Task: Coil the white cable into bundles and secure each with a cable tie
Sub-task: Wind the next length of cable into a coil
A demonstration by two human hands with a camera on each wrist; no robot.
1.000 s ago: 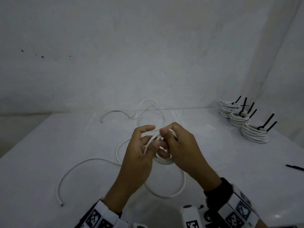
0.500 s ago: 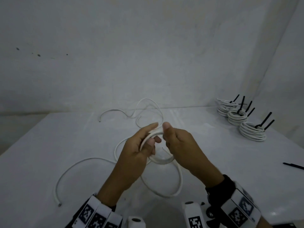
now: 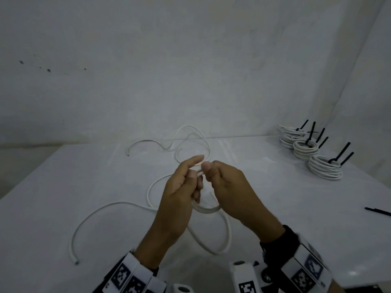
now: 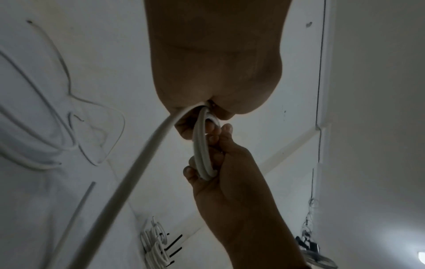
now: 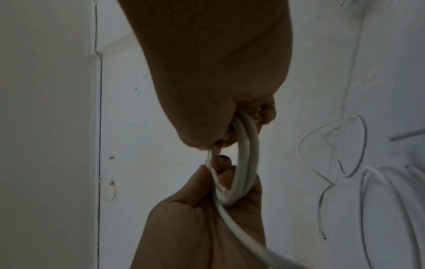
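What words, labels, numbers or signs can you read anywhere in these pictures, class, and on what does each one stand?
No readable words, brand names or numbers appear in any view.
Left wrist band: black-and-white square code markers, patterns only, no letters.
Right wrist band: the same kind of markers, blurred, no text.
White block at the lower edge: one square marker, no text.
White cable, tied bundles and wall: no print visible.

I have both hands raised close together, thumbs nearly touching. My left hand (image 3: 179, 191) pinches the coil (image 3: 206, 209) between thumb and outstretched forefinger, the other fingers curled. My right hand (image 3: 230, 187) is curled round the coil's right side, thumb on top.
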